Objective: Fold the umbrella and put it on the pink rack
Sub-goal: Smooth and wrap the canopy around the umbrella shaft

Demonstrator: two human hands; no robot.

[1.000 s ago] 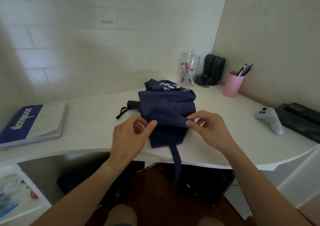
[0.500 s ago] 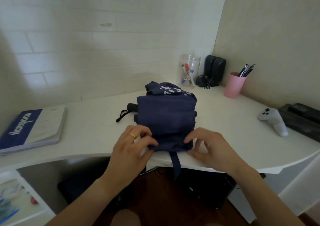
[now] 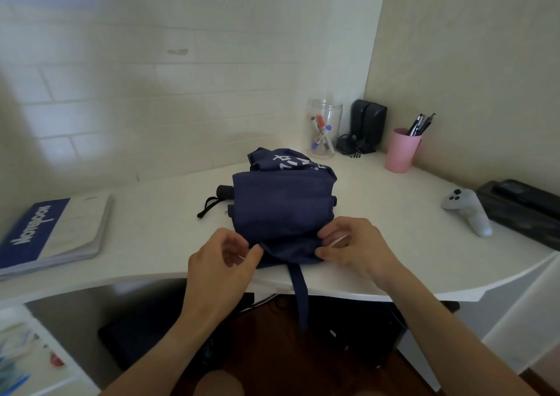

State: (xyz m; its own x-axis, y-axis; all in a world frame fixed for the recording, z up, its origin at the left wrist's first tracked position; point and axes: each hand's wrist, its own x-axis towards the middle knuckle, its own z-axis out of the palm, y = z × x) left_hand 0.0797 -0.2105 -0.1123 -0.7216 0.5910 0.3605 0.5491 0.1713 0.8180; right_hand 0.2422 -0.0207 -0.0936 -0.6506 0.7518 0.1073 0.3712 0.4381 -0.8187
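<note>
Pinching navy umbrella fabric, left hand and right hand grips closed; pink cup holding pens

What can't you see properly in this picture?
Head view only:
- The pink rack: nowhere in the frame.
- The umbrella shaft: wrapped in its navy canopy; only the black handle pokes out.
- The left hand and right hand fingertips: tucked into the fabric.
- The canopy's white lettering: folded over, unreadable.

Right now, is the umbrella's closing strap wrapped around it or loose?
Loose. The strap hangs off the desk edge, while both hands pinch the umbrella canopy's near edge.
</note>
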